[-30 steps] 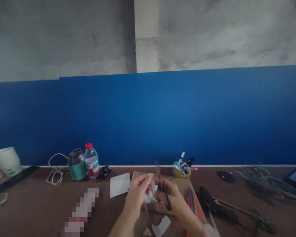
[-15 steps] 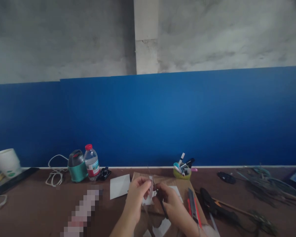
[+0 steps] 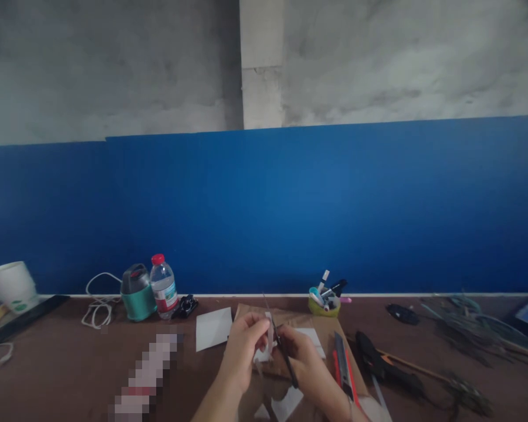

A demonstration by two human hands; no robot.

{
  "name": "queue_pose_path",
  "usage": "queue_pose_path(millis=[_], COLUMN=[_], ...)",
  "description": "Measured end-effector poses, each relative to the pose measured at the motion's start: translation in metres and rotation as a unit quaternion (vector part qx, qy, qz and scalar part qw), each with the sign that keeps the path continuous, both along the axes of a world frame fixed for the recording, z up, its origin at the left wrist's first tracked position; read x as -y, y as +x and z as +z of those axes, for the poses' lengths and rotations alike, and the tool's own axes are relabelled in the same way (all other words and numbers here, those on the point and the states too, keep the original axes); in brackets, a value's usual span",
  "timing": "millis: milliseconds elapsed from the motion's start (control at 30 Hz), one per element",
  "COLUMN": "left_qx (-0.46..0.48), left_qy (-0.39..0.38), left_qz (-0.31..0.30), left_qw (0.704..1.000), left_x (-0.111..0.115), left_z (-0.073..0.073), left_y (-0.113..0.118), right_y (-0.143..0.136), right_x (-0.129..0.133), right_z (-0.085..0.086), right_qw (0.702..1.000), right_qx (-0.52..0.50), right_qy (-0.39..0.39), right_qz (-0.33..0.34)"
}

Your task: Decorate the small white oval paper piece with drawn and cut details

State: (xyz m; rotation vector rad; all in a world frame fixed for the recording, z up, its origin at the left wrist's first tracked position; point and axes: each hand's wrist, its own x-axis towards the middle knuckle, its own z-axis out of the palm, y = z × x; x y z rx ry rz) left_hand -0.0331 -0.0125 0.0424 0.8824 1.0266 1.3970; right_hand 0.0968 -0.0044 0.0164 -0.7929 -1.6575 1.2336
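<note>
My left hand [image 3: 247, 346] pinches a small narrow strip of white paper [image 3: 270, 334] between thumb and fingers. In my right hand [image 3: 305, 354] is a pair of dark scissors [image 3: 285, 350], its thin blades pointing up and away beside the strip. The blades cross close to the left fingertips; whether they touch the paper I cannot tell. Below both hands lies a brown cardboard sheet [image 3: 334, 328], with white paper scraps [image 3: 287, 404] near the front and a white paper piece [image 3: 310, 337] behind the right hand.
A red utility knife [image 3: 345, 369] lies right of my right hand, with a black glue gun [image 3: 389, 366] beyond it. A pen holder [image 3: 323, 308] stands behind. To the left are a white card [image 3: 213, 329], a water bottle [image 3: 163, 287] and a teal container [image 3: 138, 302].
The scissors have shifted slightly against the paper strip, and their blades look more upright. Both hands keep their grips and nearly the same places. The whole view has moved a little.
</note>
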Motion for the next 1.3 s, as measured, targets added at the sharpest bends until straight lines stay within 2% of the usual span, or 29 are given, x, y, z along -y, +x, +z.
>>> queue_pose_path(millis=[400,667,767,900,1133,1300], left_qx=[0.032,0.006,0.005,0.035,0.093,0.109], left_qy=[-0.02,-0.018,-0.015,-0.008,-0.024,-0.027], left_qz=[-0.024,-0.043,-0.047,-0.015,0.004,0.041], left_qw=[0.999,0.999,0.999,0.999,0.995,0.993], left_x=[-0.001,-0.003,-0.003,-0.003,0.0,0.0], left_z=[0.003,0.002,0.001,0.001,0.002,-0.001], left_y=[-0.004,-0.009,-0.011,-0.01,-0.003,0.0], right_y=[0.003,0.01,0.011,0.005,-0.001,0.001], right_x=[0.001,0.002,0.001,0.004,0.005,0.006], right_z=[0.001,0.013,0.013,0.015,0.018,0.018], right_qw=[0.999,0.995,0.995,0.983,0.982,0.974], right_qx=[0.042,0.087,0.065,0.005,0.015,-0.024], right_qy=[-0.024,-0.031,-0.073,-0.178,-0.177,-0.213], right_qz=[-0.016,-0.029,-0.03,-0.044,-0.066,-0.075])
